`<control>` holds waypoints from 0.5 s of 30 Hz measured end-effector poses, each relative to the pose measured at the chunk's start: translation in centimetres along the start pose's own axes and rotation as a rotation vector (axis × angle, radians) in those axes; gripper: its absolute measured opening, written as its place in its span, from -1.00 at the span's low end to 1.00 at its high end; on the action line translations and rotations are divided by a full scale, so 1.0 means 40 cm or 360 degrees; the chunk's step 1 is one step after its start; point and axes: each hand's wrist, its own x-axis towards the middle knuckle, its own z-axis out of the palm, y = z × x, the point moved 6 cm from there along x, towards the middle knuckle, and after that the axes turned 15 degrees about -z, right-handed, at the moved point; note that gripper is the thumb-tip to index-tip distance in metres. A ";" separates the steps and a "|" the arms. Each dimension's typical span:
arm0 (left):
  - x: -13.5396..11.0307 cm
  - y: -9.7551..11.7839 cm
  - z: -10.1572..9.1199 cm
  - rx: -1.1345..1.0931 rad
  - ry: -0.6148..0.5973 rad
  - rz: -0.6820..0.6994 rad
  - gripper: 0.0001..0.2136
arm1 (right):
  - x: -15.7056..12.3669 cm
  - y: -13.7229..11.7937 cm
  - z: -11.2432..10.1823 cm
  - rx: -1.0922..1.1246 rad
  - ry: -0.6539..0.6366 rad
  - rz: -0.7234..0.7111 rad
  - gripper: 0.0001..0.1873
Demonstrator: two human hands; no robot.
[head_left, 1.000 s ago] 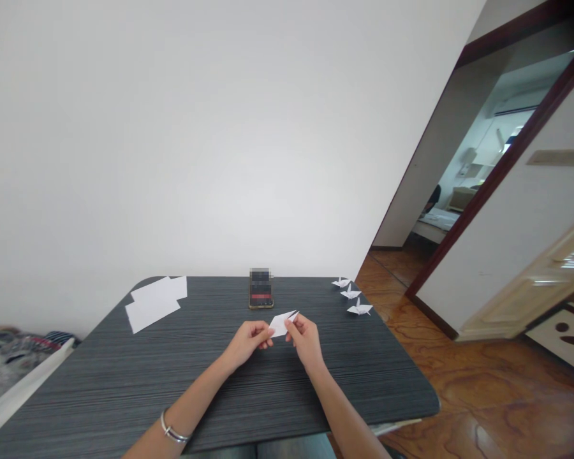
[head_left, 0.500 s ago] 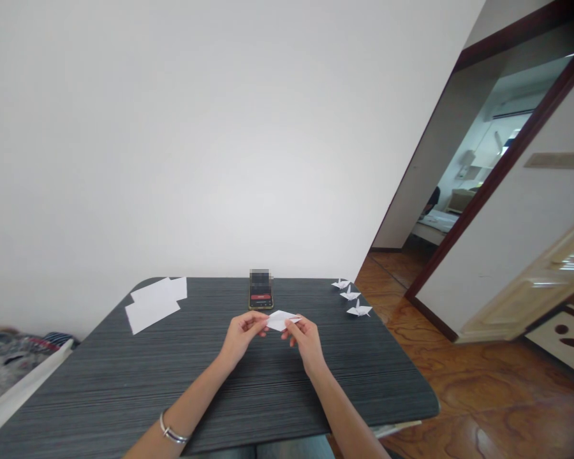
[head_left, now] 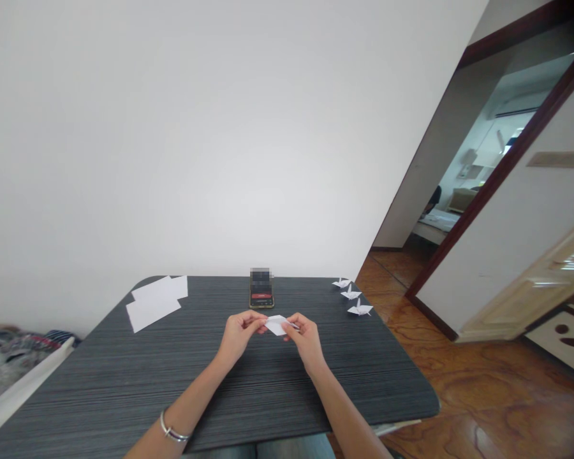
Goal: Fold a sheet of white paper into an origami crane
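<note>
A small piece of folded white paper point(head_left: 276, 324), roughly diamond-shaped, is held just above the dark table between my two hands. My left hand point(head_left: 239, 330) pinches its left corner between thumb and fingers. At the other end, my right hand point(head_left: 305, 335) grips the right part, the thumb lying over the paper and the fingers beneath it. The right tip of the paper is partly covered by those fingers. Three folded paper cranes point(head_left: 360, 308) stand in a row near the table's right edge.
Several white paper sheets point(head_left: 154, 305) overlap on the left of the dark wood-grain table point(head_left: 277, 395). A phone point(head_left: 261, 290) is propped up near the wall, beyond my hands. To the right are a wooden floor point(head_left: 478, 376) and a doorway.
The folded paper has tilted slightly and shifted a little left. My right fingers have closed further over its right end. My left hand keeps its pinch.
</note>
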 end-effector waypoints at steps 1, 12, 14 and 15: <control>0.000 -0.001 0.003 -0.0003 -0.0032 -0.0004 -0.83 | -0.001 0.000 0.002 0.0012 -0.0014 0.0012 -0.78; -0.003 -0.002 0.017 0.0027 -0.0198 0.0054 -0.83 | -0.001 -0.012 0.008 -0.0005 -0.0063 0.0001 -0.81; -0.005 0.001 0.016 0.0030 -0.0175 0.0065 -0.82 | -0.001 -0.015 0.008 -0.0038 -0.0064 -0.0038 -0.82; -0.005 0.001 0.014 0.0026 -0.0161 0.0072 -0.81 | -0.001 -0.016 0.007 -0.0061 -0.0058 -0.0061 -0.81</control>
